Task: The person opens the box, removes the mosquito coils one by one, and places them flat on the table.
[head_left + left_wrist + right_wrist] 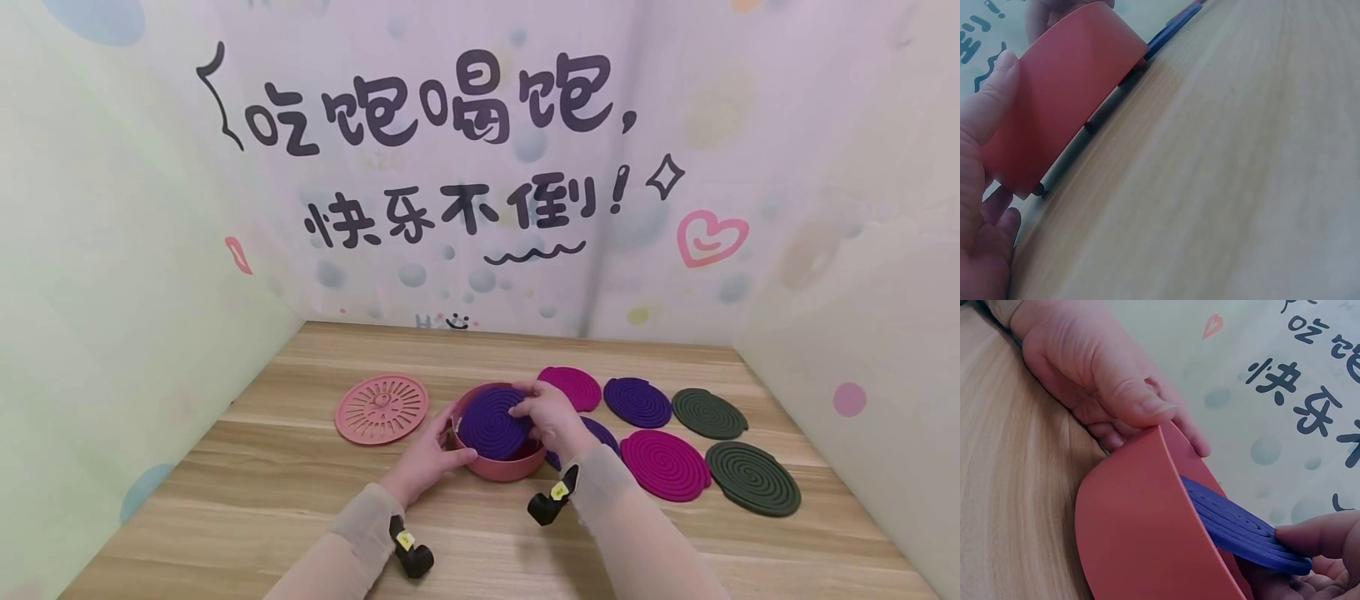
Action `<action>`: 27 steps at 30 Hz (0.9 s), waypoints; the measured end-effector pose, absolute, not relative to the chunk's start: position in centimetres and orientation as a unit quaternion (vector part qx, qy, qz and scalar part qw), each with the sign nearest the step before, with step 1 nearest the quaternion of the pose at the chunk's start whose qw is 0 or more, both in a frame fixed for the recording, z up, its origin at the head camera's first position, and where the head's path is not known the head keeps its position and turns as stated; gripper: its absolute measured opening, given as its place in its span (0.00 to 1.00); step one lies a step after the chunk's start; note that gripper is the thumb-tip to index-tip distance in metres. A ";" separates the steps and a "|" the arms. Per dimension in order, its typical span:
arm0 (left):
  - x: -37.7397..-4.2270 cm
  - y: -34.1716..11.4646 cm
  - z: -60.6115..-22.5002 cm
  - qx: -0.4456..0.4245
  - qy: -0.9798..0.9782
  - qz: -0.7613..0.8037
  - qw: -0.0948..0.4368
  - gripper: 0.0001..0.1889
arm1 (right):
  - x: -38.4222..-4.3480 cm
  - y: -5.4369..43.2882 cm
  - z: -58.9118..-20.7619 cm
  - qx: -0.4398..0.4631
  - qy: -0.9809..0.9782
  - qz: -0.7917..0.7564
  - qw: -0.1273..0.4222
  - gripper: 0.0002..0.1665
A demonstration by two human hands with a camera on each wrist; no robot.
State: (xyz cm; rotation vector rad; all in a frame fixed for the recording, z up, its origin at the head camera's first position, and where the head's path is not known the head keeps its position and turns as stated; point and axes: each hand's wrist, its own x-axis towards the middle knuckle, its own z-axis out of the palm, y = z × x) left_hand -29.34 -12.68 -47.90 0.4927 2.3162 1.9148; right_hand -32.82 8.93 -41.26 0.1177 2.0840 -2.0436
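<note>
A purple mosquito coil [491, 423] is tilted partway inside a round pink container [504, 472]. My right hand [553, 417] pinches that coil at its right edge, thumb on the upper face. On the container's left side, my left hand [427, 461] grips the wall, with the thumb at the rim. The right wrist view shows the coil [1241, 534] slanting out over the rim between thumb and fingers. In the left wrist view the container [1075, 87] stands on small dark feet. Most of its inside is hidden by the coil.
A pink slotted lid [382, 408] lies on the table left of the container. To the right lie several more coils: magenta [663, 465], purple [637, 402] and dark green [753, 477]. Another purple coil [602, 435] is partly behind my right hand. Printed walls enclose the wooden table [247, 508].
</note>
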 end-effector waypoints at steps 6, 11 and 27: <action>-29.4 -12.8 -48.1 0.160 0.762 0.625 0.050 0.49 | -32.9 9.3 -41.0 0.042 0.695 -0.710 0.107 0.33; -29.4 -12.8 -48.0 0.156 0.771 0.616 0.048 0.50 | -33.0 9.8 -40.9 0.047 0.678 -0.724 0.114 0.32; -28.0 -12.6 -46.2 0.148 0.767 0.622 0.049 0.46 | -32.7 12.6 -40.4 0.028 0.626 -0.770 0.119 0.35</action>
